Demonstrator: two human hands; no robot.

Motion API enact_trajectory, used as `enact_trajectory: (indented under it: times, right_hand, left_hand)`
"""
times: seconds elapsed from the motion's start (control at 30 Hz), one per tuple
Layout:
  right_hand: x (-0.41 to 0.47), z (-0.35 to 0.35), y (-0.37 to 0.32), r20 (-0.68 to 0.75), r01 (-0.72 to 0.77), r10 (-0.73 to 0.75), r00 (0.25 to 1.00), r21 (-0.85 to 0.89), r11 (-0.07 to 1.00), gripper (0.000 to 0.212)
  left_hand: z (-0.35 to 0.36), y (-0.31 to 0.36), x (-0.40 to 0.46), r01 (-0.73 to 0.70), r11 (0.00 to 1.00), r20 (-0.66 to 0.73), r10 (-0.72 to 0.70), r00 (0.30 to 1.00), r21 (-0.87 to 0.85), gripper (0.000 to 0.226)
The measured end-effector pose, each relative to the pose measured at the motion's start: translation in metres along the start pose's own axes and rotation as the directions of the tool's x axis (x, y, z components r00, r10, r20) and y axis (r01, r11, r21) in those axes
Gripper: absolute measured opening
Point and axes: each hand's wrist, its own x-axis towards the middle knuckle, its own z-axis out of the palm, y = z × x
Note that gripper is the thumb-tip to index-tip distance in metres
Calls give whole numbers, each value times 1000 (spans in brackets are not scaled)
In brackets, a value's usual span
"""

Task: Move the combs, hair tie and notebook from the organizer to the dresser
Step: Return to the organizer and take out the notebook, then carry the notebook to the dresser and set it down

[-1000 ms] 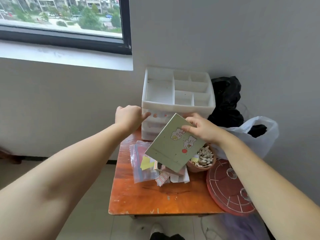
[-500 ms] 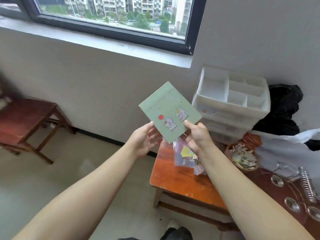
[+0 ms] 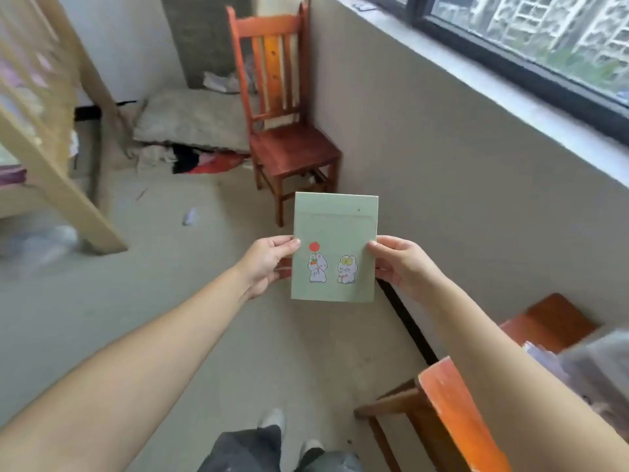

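A pale green notebook (image 3: 335, 233) with two cartoon rabbits and a red dot on its cover is held upright in front of me, above the floor. My left hand (image 3: 269, 264) grips its left edge. My right hand (image 3: 405, 267) grips its right edge. The organizer, the combs and the hair tie are out of view.
An orange wooden table (image 3: 456, 403) sits at the lower right, with blurred bags on it. A red wooden chair (image 3: 289, 144) stands against the wall under the window. A pale wooden frame (image 3: 58, 158) leans at the left. Cloth and clutter (image 3: 190, 131) lie on the floor beyond.
I have turned left, away from the table and organizer. The notebook has gone from my right hand alone to both hands and now hangs level over the floor.
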Motion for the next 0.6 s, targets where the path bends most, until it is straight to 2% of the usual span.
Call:
enact_trajectory:
  times: [0.07, 0.13, 0.3, 0.47, 0.6]
  right_hand:
    - [26, 42, 3, 148, -51, 63, 987, -78, 996, 17]
    - [44, 94, 11, 300, -105, 144, 943, -140, 985, 19]
    - [55, 251, 38, 567, -107, 320, 759, -376, 920, 15]
    - [29, 414, 67, 696, -35, 443, 565, -517, 855, 19]
    - [-4, 537, 99, 736, 31, 508, 446, -580, 814, 11]
  left_hand:
    - [-44, -10, -28, 6, 997, -148, -17, 989, -76, 11]
    - [-92, -24, -64, 1, 990, -288, -41, 957, -138, 11]
    - [-201, -70, -190, -75, 947, -577, -126, 807, -311, 6]
    - [-278, -120, -317, -226, 870, -740, -206, 641, -438, 7]
    - [-331, -155, -406, -308, 830, -816, -267, 513, -465, 6]
